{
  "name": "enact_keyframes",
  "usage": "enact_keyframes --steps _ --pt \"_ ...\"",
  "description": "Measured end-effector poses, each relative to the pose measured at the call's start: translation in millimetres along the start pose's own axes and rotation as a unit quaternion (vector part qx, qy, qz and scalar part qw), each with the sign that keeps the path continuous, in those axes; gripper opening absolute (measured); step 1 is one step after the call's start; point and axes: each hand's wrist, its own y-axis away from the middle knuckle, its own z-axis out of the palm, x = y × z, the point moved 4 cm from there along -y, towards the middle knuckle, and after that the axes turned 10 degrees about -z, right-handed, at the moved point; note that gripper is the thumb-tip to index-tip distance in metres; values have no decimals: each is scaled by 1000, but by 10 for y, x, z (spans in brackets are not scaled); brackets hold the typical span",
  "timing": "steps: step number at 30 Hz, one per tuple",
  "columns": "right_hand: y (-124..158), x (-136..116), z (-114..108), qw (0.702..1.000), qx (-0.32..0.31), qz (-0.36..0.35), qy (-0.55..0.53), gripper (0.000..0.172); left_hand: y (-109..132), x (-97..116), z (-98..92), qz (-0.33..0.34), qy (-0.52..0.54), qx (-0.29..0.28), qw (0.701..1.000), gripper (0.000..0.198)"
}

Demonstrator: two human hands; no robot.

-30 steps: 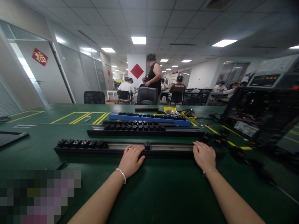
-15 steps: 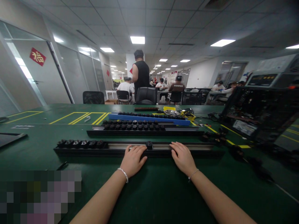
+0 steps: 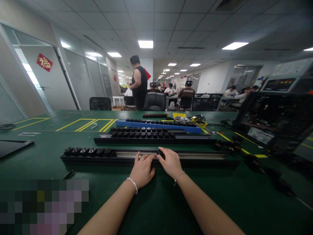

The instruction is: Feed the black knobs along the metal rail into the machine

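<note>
A long black power track [image 3: 195, 162] lies crosswise in front of me, with a pale metallic channel along it. Several black socket modules [image 3: 91, 151] sit side by side at its left end. Near the middle, a single black socket module [image 3: 160, 152] is mostly covered by my fingers. My right hand [image 3: 170, 162] grips this module between thumb and fingers. Just left of it, my left hand [image 3: 143, 169] rests on the track with its fingers apart, the fingertips close to or touching the module; which one I cannot tell.
Behind lie another black track [image 3: 151, 140] with modules and a blue track [image 3: 122, 123]. Dark modules and a cable [image 3: 269, 174] lie on the right. An opened computer case [image 3: 274, 114] stands at the back right. Beyond the green table [image 3: 151, 202], several people sit; one person [image 3: 139, 81] stands.
My right hand has moved left along the track and closed on the single module. My left hand stays beside it. The standing person has turned and shifted left.
</note>
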Motion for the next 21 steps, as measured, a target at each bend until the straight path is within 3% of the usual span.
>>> enact_keyframes --steps 21 --pt "63 58 25 998 53 37 21 32 6 -2 19 4 1 -3 1000 47"
